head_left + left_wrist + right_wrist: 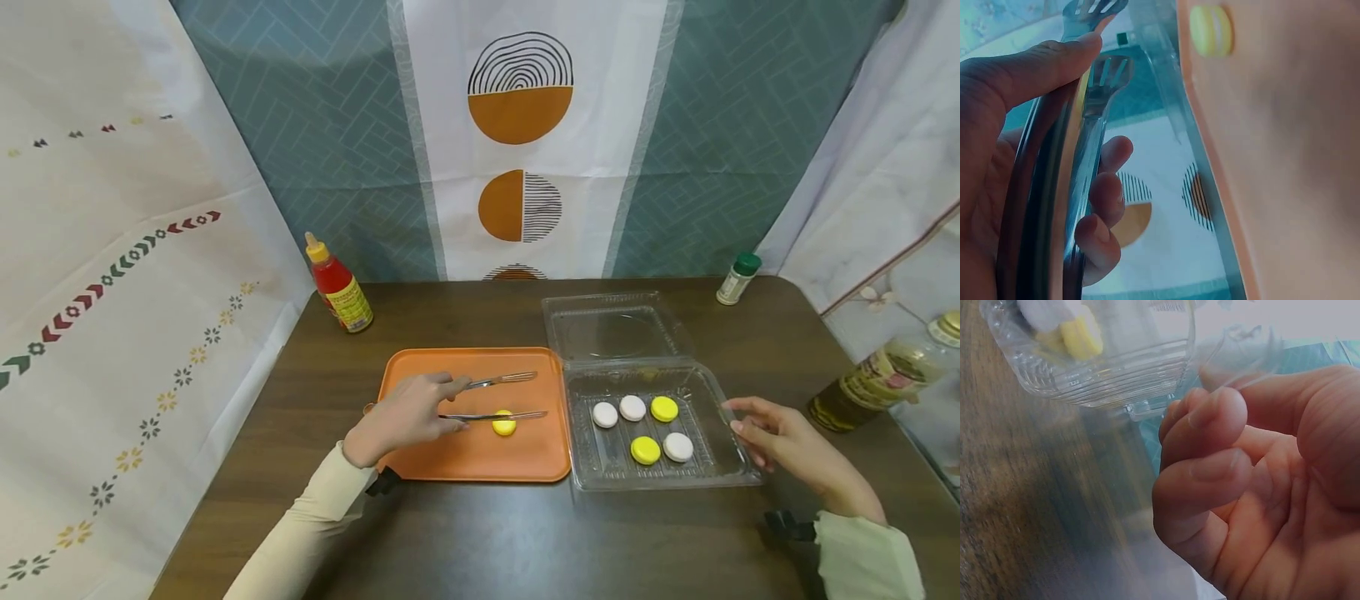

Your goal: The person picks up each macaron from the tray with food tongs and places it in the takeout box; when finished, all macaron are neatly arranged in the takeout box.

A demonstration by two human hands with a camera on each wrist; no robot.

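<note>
An orange tray (480,462) lies beside a clear clamshell box (731,467) – the right hand (787,442), fingers loosely curled and empty, hovers at its edge. The left hand (408,417) grips metal tongs (495,398), tips apart, over a small, round yellow macaron (504,423) on the tray.

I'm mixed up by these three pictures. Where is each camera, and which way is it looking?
Head: worn on the head, looks down at the table; both arms show, left hand holding tongs, right hand by the clear box.
Left wrist: looks along the tongs; fingers show.
Right wrist: looks at the clear box; curled fingers show.
Head and left wrist share the yellow macaron on the orange tray.
</note>
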